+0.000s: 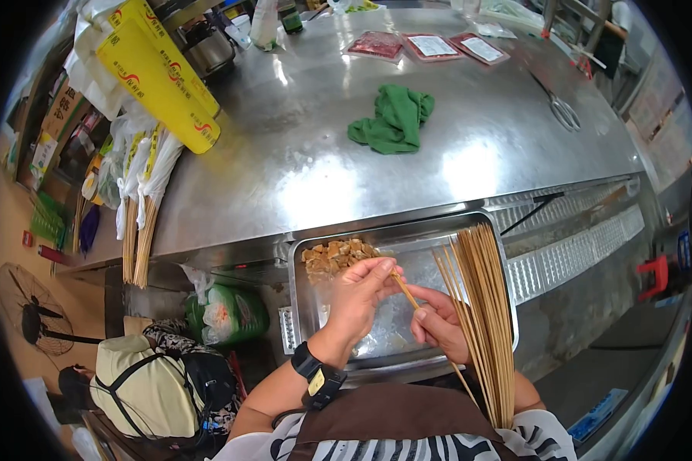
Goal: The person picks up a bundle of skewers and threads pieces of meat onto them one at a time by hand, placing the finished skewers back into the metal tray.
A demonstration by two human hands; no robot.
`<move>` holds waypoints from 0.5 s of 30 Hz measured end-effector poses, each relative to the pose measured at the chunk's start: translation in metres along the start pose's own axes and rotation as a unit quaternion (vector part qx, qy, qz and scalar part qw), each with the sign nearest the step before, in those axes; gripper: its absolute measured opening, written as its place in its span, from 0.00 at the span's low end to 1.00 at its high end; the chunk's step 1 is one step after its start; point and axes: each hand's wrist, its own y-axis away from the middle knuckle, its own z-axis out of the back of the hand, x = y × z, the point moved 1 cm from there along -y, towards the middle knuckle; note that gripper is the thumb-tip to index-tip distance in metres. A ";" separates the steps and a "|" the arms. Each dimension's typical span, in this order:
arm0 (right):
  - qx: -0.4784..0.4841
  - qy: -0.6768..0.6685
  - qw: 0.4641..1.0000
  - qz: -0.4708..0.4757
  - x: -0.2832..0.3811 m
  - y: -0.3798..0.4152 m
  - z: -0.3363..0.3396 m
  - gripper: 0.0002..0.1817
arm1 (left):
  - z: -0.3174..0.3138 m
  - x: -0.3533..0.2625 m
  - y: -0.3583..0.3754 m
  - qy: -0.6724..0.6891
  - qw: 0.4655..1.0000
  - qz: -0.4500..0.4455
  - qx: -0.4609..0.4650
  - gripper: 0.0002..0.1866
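A bamboo skewer (409, 295) runs slantwise between my two hands over a metal tray (294, 307). My right hand (441, 326) is closed on the skewer. At its upper end my left hand (359, 296) pinches a small brown food piece (394, 271), partly hidden by the fingers. Beyond the left hand, a pile of brown food chunks (338, 257) lies in the tray's far left corner. A thick bundle of bamboo skewers (488, 307) leans across the tray's right side, close beside my right hand and partly covering that forearm.
A steel table (261, 184) adjoins the tray, with a green cloth (396, 119), packs of red meat (432, 47) and scissors (559, 107) on it. Yellow cling-film boxes (161, 84) and bagged skewers (142, 207) sit left. Another person (146, 384) is low at left, near a fan (34, 311).
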 end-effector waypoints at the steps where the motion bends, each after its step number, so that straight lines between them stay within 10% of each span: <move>1: -0.003 0.005 1.000 0.003 0.001 0.000 0.000 0.23 | 0.000 0.000 0.000 0.010 1.000 0.014 -0.008 0.07; 15: -0.014 0.015 0.999 0.025 0.004 -0.001 -0.002 0.23 | -0.006 -0.006 -0.002 -0.021 0.998 0.059 -0.004 0.09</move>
